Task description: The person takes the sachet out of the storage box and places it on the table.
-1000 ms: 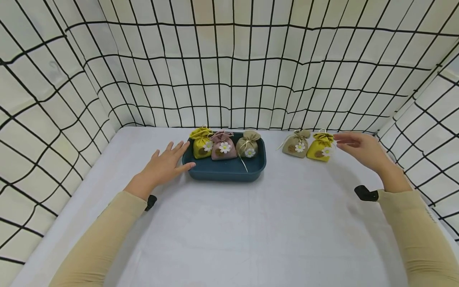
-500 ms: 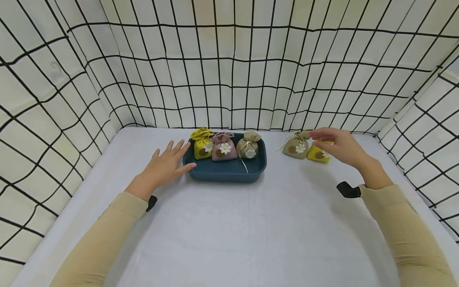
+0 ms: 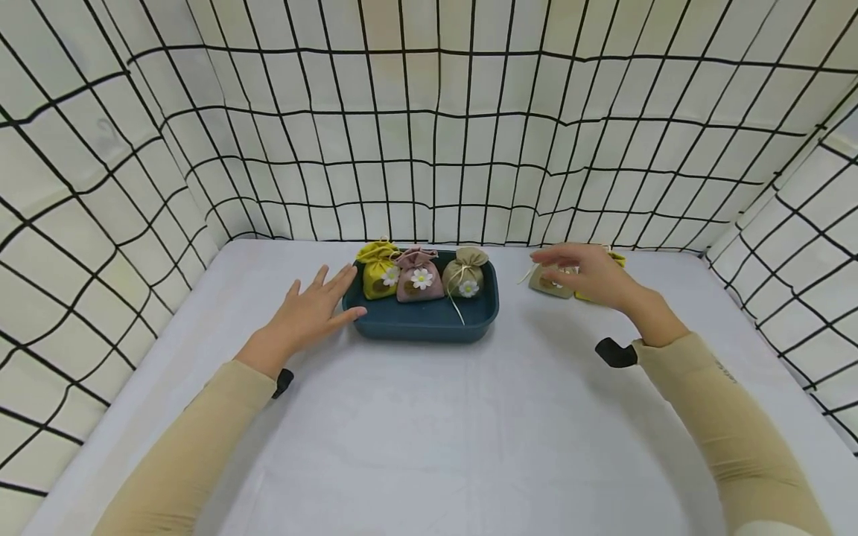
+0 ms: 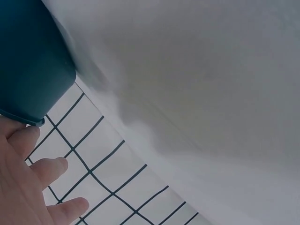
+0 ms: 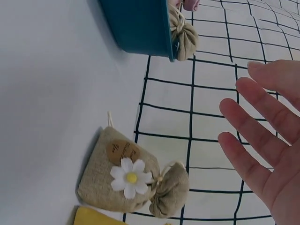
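My left hand has its fingers spread at the left end of a dark blue tray; in the left wrist view its fingertips touch the tray rim. Inside the tray stand a yellow drawstring pouch, a pink pouch and a beige pouch, each with a white flower. My right hand hovers with extended fingers over a second beige pouch, apart from it and holding nothing. Beside that pouch lies another yellow pouch, mostly hidden by the hand in the head view.
A white cloth covers the table. Black grid netting over white sheeting encloses the back and both sides, close behind the tray and pouches.
My right hand has moved left, from beside the yellow pouch to above the beige one. My left hand, the tray and the pouches stay in place.
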`<state>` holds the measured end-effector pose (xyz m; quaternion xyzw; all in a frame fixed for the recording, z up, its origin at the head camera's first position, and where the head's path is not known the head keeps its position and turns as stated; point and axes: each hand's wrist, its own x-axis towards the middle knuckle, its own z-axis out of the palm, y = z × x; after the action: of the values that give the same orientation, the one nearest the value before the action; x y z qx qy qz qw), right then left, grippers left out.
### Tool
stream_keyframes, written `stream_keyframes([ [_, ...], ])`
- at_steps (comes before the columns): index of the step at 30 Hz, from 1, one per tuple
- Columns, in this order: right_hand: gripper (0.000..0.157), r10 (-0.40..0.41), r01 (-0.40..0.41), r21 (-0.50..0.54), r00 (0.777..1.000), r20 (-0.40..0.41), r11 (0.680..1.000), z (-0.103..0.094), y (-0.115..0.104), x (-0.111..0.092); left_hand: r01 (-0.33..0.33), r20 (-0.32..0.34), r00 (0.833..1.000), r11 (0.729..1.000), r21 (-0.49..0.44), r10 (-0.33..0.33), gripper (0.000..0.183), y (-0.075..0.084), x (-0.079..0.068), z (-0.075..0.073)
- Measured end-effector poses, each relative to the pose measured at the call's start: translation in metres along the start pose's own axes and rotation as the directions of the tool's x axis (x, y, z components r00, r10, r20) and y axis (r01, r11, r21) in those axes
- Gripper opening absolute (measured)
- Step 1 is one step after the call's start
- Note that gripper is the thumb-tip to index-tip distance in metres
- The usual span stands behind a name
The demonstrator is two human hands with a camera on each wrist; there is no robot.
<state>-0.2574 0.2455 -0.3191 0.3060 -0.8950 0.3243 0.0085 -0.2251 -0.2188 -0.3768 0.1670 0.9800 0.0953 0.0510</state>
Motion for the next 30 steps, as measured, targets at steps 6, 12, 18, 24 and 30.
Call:
stream_keyframes([
  [6, 0.033, 0.029, -0.032, 0.079, 0.999, 0.044, 0.996, 0.011, -0.003, 0.012, -0.001, -0.005, 1.0, 1.0, 0.01, 0.001, 0.093, 0.0, -0.001, 0.0],
  [12, 0.036, 0.044, -0.048, 0.119, 0.998, 0.036, 0.992, 0.024, -0.005, 0.027, -0.003, -0.007, 1.0, 1.0, 0.013, 0.003, 0.094, 0.0, 0.0, 0.001],
  [18, 0.044, 0.082, -0.082, 0.199, 0.997, 0.011, 0.977, 0.044, -0.002, 0.042, -0.001, -0.01, 1.0, 1.0, 0.022, 0.001, 0.093, -0.001, -0.002, 0.003],
  [24, 0.053, 0.136, -0.119, 0.277, 0.99, -0.044, 0.954, 0.058, 0.0, 0.052, 0.001, -0.014, 1.0, 1.0, 0.014, -0.001, 0.093, -0.001, -0.003, 0.004],
  [30, 0.06, 0.172, -0.152, 0.333, 0.985, -0.029, 0.931, 0.068, 0.0, 0.061, -0.009, -0.021, 1.0, 1.0, 0.016, 0.009, 0.092, -0.001, 0.0, 0.002],
])
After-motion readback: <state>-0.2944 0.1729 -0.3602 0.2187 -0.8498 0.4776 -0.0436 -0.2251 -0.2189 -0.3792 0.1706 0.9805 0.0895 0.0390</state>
